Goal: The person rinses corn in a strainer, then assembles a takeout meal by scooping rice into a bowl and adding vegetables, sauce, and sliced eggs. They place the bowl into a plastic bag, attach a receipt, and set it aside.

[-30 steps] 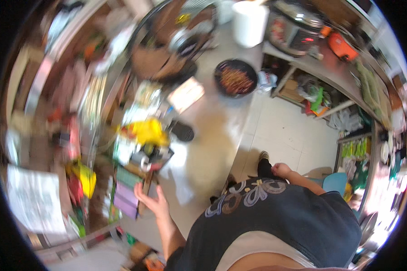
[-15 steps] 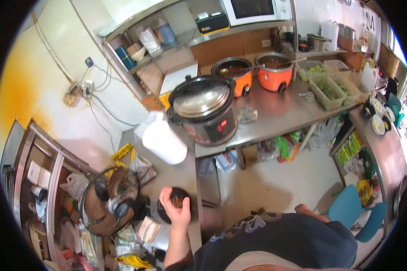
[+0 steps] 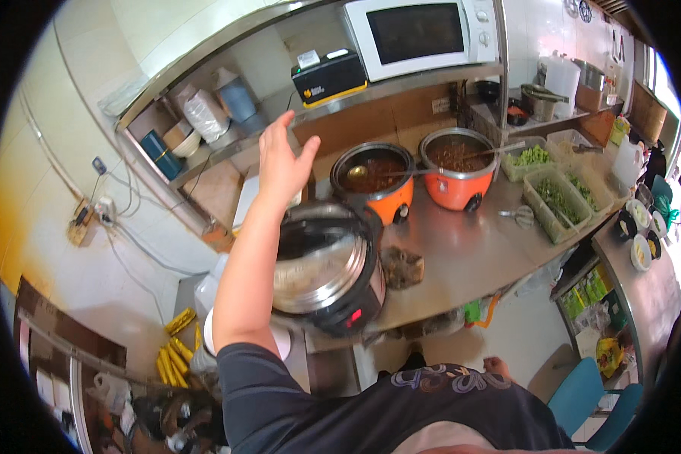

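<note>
My left hand [image 3: 284,163] is raised with its fingers up and thumb apart, holding nothing. In the picture it overlaps the shelf edge, left of a black box with a yellow stripe [image 3: 328,78]. My left forearm crosses in front of a big dark electric cooker [image 3: 361,309] with a metal inner lid [image 3: 321,276] and a red display. To its right stand two orange cookers of dark brown food, the left one [image 3: 392,203] with a ladle in it and the right one [image 3: 458,189]. My right hand [image 3: 498,368] hangs low beside my body; its fingers are hard to make out.
A white microwave [image 3: 416,38] sits on the upper shelf. Clear tubs of chopped greens [image 3: 556,203] and a crumpled cloth [image 3: 402,267] lie on the steel counter [image 3: 461,253]. A blue chair [image 3: 579,401] stands at the lower right. Small bowls [image 3: 640,253] line the right counter.
My left hand has moved from over the black bowl on the left counter up and forward, past the dark cooker to the shelf. The view has shifted toward the cookers.
</note>
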Tool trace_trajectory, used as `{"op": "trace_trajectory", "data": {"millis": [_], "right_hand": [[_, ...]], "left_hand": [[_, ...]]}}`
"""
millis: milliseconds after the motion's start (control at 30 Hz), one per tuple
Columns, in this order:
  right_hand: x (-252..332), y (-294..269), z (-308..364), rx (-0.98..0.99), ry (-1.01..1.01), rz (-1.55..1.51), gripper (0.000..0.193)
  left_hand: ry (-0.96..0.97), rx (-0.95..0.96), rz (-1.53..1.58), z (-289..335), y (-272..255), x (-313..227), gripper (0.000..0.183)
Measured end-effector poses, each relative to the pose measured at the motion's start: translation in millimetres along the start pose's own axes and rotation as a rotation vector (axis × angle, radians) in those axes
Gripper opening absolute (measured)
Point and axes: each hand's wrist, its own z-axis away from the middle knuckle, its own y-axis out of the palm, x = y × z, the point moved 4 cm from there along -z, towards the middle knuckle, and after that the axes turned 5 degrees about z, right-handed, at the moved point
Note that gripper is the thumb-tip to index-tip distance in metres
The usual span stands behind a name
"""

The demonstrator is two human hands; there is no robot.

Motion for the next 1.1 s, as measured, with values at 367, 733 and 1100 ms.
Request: {"op": "trace_trajectory", "data": {"millis": [367,733,1100], "right_hand": [[-72.8,-57.4,60.0,-0.465,0.425,-0.510,0.009],[124.7,-98.9,-84.2,-0.467,-0.342,-0.284,0.008],[545.9,-204.7,-44.8,-0.205,-1.406,-0.416,0.039]], "left_hand": [[-0.639,0.043,0.185,-199.1,152.0,183.8,0.089],[-0.158,-0.048,0.835,-163.0,131.6,99.1,0.107],[-0.347,0.084,1.133,-13.8,140.6,-45.1,0.108]]}}
